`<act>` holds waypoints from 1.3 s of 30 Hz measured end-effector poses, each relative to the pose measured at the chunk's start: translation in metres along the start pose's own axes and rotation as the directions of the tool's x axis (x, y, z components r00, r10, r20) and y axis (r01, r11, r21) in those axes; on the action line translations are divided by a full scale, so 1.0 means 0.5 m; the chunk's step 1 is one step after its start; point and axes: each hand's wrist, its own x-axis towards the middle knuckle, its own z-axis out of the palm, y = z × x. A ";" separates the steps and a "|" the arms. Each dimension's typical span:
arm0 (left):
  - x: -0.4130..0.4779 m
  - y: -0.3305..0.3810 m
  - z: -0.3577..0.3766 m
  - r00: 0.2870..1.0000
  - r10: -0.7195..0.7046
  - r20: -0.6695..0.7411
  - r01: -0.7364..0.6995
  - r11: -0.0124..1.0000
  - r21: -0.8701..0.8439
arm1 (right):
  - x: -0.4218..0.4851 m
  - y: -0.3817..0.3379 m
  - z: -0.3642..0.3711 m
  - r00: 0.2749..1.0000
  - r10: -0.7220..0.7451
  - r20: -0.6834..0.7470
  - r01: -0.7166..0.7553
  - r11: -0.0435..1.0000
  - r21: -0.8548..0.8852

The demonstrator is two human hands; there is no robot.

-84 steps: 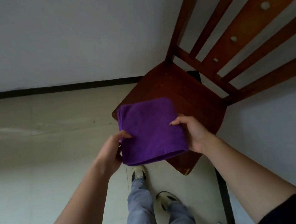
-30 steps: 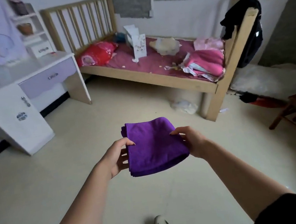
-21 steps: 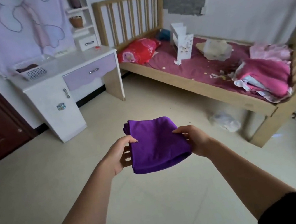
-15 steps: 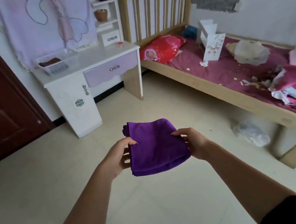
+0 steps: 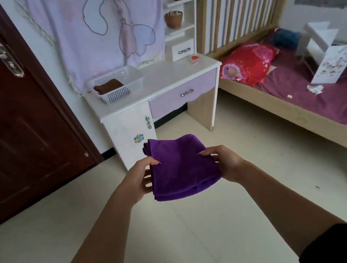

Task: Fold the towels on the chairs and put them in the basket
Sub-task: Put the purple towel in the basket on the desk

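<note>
Before us the folded towel (image 5: pixel 182 166) is held between our left hand (image 5: pixel 140 182) and right hand (image 5: pixel 227 163). Behind it stands the desk (image 5: pixel 160 81), the basket (image 5: pixel 121 94) on its left end — a second towel (image 5: pixel 108 86) in it. The door (image 5: pixel 9 134) lies left of the desk, the bed (image 5: pixel 301 111) right.

floor (image 5: pixel 206 228): pale tile | door (image 5: pixel 9 134): dark brown — left | desk (image 5: pixel 166 75): white | bed (image 5: pixel 277 106): wooden

No text, number or brand can be read; the white card (image 5: pixel 334 65) on the bed (image 5: pixel 277 103), far right, shows only blurred pictures.
</note>
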 end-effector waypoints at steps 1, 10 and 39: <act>0.037 0.037 -0.030 1.000 0.014 -0.005 -0.014 1.000 -0.007 | 0.046 -0.034 0.031 1.000 0.000 0.009 0.000 1.000 -0.004; 0.322 0.244 -0.200 0.998 0.034 -0.045 -0.038 0.996 -0.076 | 0.380 -0.229 0.209 0.999 0.004 0.032 -0.001 0.997 -0.076; 1.100 0.791 -0.574 0.985 -0.047 -0.165 0.045 0.999 -0.014 | 1.281 -0.692 0.612 0.997 0.072 0.039 -0.056 0.944 -0.324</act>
